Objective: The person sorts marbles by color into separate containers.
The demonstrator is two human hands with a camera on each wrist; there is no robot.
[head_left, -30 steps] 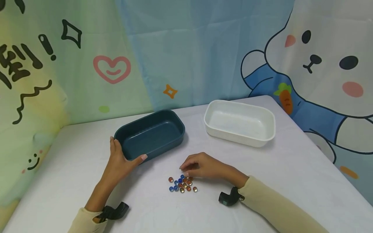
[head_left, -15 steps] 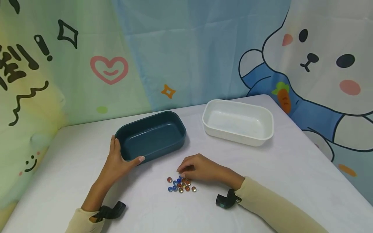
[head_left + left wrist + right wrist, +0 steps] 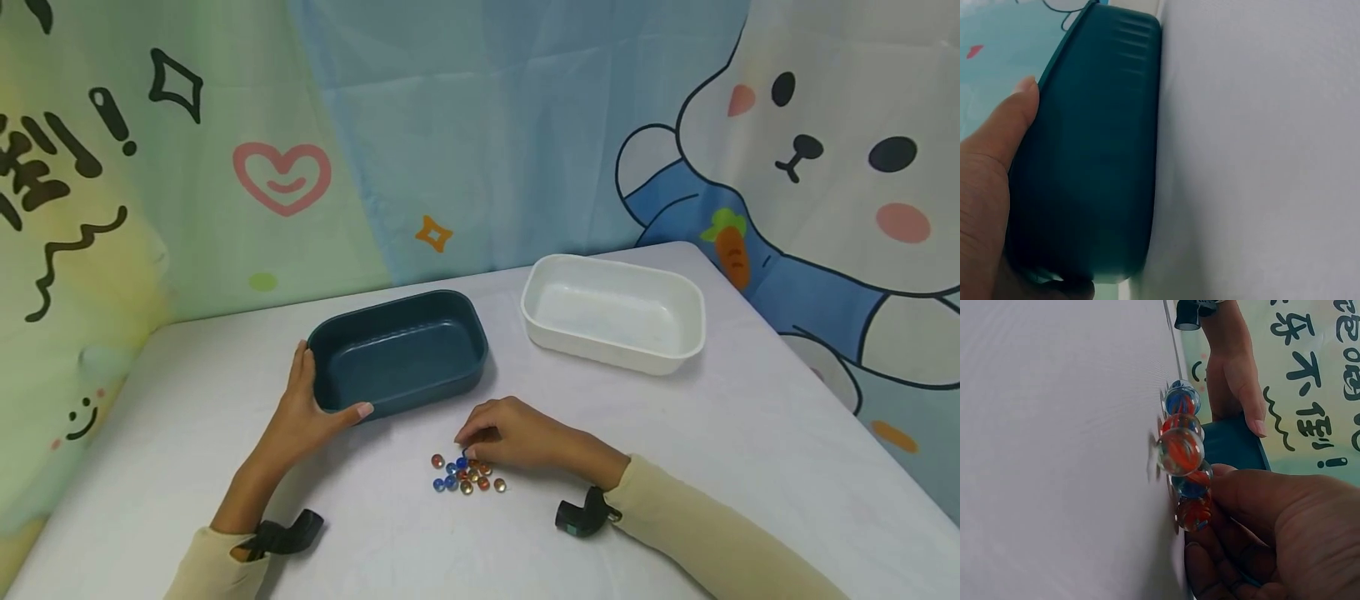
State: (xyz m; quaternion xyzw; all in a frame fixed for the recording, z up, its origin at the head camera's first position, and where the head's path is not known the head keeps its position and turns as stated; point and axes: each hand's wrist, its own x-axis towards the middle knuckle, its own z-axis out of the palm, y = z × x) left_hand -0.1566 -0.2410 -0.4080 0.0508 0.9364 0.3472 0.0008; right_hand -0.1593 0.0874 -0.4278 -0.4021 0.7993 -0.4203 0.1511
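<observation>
My left hand (image 3: 303, 417) holds the left end of a dark teal dish (image 3: 405, 393), thumb along the near side and fingers around the left end. In the left wrist view the thumb (image 3: 1013, 119) lies at the dish's rim. Several glass marbles (image 3: 451, 482), blue, orange and clear, lie clustered on the table in front of the dish. Over the cluster's far edge, my right hand (image 3: 517, 432) pinches a blue marble between thumb and forefinger, mostly hidden by the fingertips. In the right wrist view, the curled fingers sit right beside the marbles (image 3: 1181, 452).
A white dish (image 3: 607, 354) stands at the back right, with no marbles visible in it. A white cloth (image 3: 637, 533) covers the table. Behind it hangs a printed curtain (image 3: 480, 125). Black wrist cameras (image 3: 581, 515) are strapped on both forearms.
The teal dish has shifted slightly right and turned a little, with my left hand on it. My right hand has closed in on the blue marble at the cluster's far edge.
</observation>
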